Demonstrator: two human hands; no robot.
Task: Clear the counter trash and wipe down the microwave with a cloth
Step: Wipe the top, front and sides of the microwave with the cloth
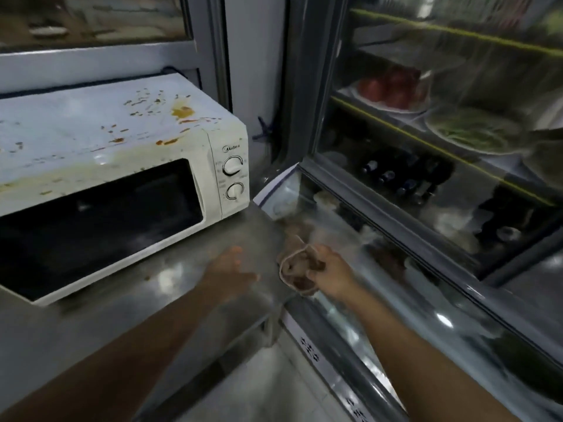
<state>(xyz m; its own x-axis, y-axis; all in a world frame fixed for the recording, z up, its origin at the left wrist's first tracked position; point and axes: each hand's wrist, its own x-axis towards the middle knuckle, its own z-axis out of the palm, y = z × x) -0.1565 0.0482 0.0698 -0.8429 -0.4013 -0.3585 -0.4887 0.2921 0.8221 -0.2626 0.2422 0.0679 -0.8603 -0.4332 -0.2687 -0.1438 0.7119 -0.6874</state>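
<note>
A glass-fronted display fridge [396, 208] holds a plate of red food [393, 92], greens [475, 132] and dark bottles [393, 175].

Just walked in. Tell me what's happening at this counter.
A person is cleaning up by the microwave. The right hand has a brownish cloth bunched in its grip at the edge of the steel counter, beside a glass-fronted fridge. The left hand reaches out over the counter with open fingers, holding nothing. The microwave's top is still streaked with orange-brown stains, so the wiping there isn't done yet.
</note>
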